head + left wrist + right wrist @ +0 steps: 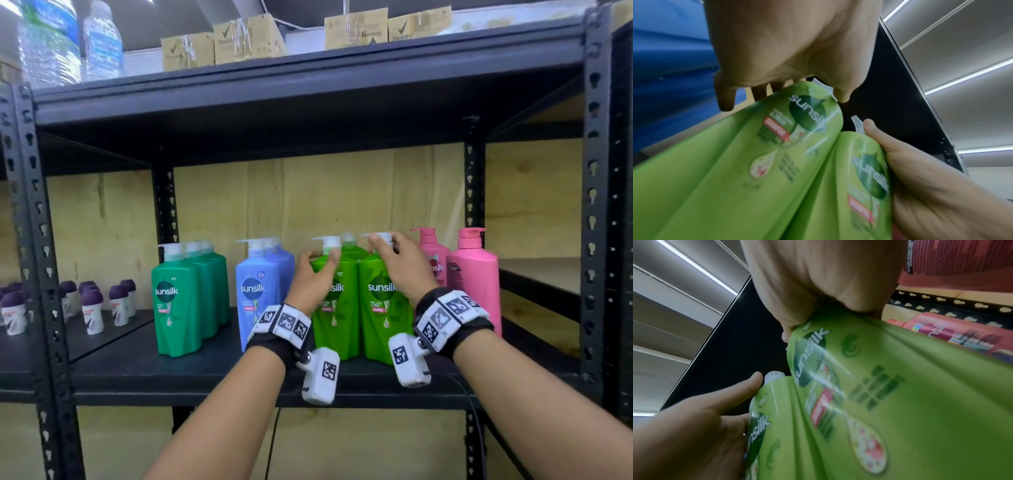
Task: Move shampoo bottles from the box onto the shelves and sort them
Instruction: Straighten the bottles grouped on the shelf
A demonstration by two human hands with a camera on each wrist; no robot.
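Head camera looks straight at the shelf (144, 373) from a little way back, each wrist camera sits very close under its hand, looking up, both share the two light green bottles (748, 154).

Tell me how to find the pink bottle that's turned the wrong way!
Look at the middle black shelf with the row of shampoo bottles. Go right, past the dark green, blue and light green ones, to the two pink bottles at the end. It is the front pink bottle, furthest right: it shows only small print, while the pink bottle behind it shows its logo.
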